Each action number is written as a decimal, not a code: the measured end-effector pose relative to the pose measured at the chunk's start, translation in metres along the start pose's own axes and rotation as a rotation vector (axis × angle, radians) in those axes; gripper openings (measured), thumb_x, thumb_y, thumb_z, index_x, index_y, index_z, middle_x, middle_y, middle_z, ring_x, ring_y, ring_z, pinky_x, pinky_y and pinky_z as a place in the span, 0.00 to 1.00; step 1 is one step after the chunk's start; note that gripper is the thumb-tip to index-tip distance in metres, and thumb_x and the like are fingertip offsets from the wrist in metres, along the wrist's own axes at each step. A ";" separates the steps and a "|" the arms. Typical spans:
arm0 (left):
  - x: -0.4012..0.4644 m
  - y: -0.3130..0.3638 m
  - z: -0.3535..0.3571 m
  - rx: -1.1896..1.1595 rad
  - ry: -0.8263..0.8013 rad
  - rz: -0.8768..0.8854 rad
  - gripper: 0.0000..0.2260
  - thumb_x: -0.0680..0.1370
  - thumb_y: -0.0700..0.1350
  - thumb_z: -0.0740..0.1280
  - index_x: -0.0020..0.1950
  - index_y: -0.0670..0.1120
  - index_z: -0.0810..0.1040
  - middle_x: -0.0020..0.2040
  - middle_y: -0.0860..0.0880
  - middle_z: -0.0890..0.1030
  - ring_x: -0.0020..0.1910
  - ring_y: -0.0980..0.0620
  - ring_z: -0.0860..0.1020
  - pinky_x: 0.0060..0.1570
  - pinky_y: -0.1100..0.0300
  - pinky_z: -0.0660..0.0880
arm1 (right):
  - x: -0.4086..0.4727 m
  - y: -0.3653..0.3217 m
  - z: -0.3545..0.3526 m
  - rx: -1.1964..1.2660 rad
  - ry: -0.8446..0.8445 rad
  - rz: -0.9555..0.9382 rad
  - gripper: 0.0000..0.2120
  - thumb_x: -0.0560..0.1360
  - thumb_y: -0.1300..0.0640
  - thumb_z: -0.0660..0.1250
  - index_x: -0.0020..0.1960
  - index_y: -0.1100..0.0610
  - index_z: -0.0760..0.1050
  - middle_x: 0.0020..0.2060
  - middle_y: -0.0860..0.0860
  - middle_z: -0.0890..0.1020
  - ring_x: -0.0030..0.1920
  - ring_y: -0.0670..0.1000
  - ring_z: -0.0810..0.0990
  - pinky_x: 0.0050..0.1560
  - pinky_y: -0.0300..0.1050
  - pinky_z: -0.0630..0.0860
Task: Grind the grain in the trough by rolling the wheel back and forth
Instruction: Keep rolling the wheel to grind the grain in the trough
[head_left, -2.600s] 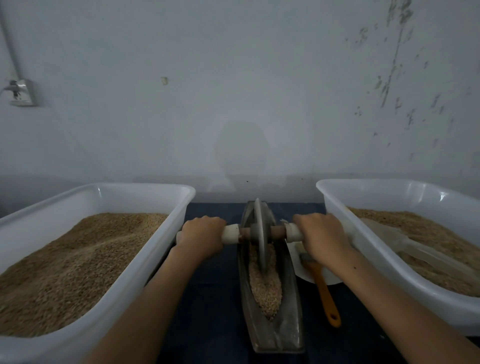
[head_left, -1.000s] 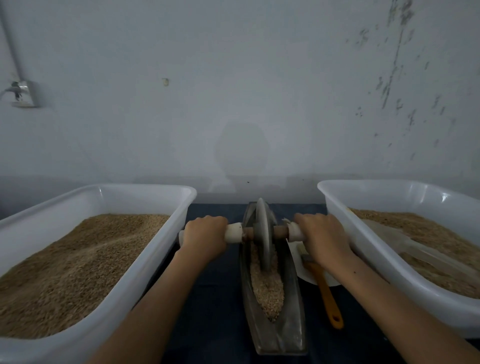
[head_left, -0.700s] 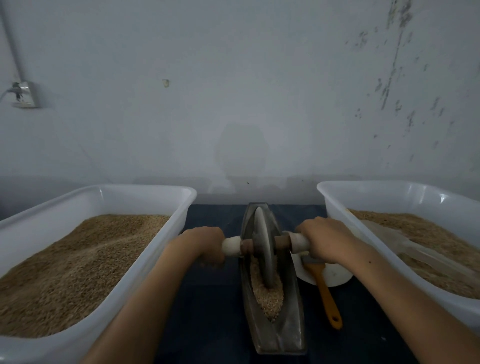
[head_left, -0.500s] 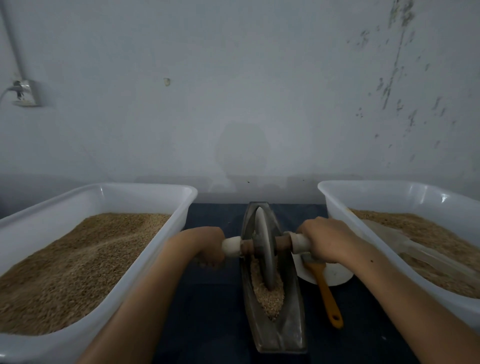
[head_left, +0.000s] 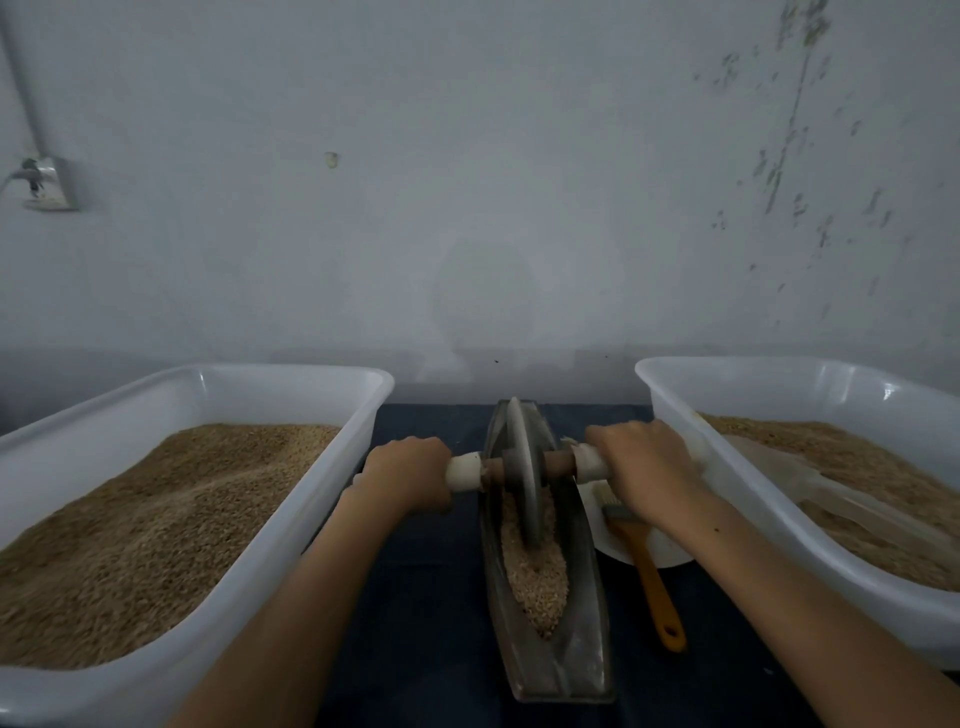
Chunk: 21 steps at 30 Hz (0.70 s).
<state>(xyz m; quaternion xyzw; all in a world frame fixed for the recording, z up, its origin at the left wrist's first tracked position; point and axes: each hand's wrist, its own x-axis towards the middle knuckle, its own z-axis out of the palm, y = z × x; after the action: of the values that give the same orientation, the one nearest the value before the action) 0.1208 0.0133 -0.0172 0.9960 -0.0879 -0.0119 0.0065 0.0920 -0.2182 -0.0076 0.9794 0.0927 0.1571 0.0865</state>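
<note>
Left hand (head_left: 408, 475) and right hand (head_left: 644, 467) each grip an end of the axle, the wheel (head_left: 521, 478) standing in the trough (head_left: 576, 644). It has rolled from mid-trough toward the far end, leaving the near grain (head_left: 537, 577) for the return stroke.

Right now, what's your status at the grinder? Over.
Both hands, left and right, gripping the axle ends. Wheel upright in trough, on grain. Brush beside trough, not in the way.

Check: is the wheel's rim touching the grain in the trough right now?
Touching. The head view shows the wheel standing upright in the trough with its lower rim sunk into the grain.
</note>
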 end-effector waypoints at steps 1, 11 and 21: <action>0.000 0.000 -0.002 -0.008 -0.059 0.004 0.18 0.72 0.47 0.71 0.60 0.47 0.75 0.53 0.47 0.80 0.50 0.49 0.78 0.52 0.54 0.75 | 0.000 0.001 -0.003 -0.010 -0.074 -0.004 0.11 0.71 0.58 0.70 0.50 0.50 0.70 0.51 0.49 0.79 0.52 0.52 0.78 0.48 0.43 0.67; -0.006 0.004 -0.013 -0.009 -0.169 0.045 0.15 0.71 0.46 0.72 0.56 0.45 0.77 0.44 0.48 0.81 0.41 0.52 0.79 0.47 0.57 0.76 | -0.001 0.010 -0.012 0.101 -0.416 -0.005 0.14 0.73 0.58 0.69 0.58 0.51 0.76 0.49 0.50 0.81 0.47 0.49 0.79 0.43 0.41 0.72; -0.007 0.014 0.000 0.166 0.366 0.011 0.09 0.76 0.46 0.65 0.56 0.49 0.72 0.51 0.48 0.78 0.49 0.47 0.78 0.41 0.57 0.67 | -0.001 0.004 0.014 0.141 -0.012 0.079 0.09 0.72 0.58 0.68 0.45 0.49 0.68 0.46 0.48 0.79 0.49 0.51 0.78 0.48 0.44 0.70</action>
<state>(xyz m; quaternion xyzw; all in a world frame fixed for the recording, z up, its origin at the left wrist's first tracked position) 0.1116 0.0004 -0.0167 0.9782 -0.0916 0.1766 -0.0599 0.0964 -0.2243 -0.0205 0.9869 0.0641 0.1477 0.0115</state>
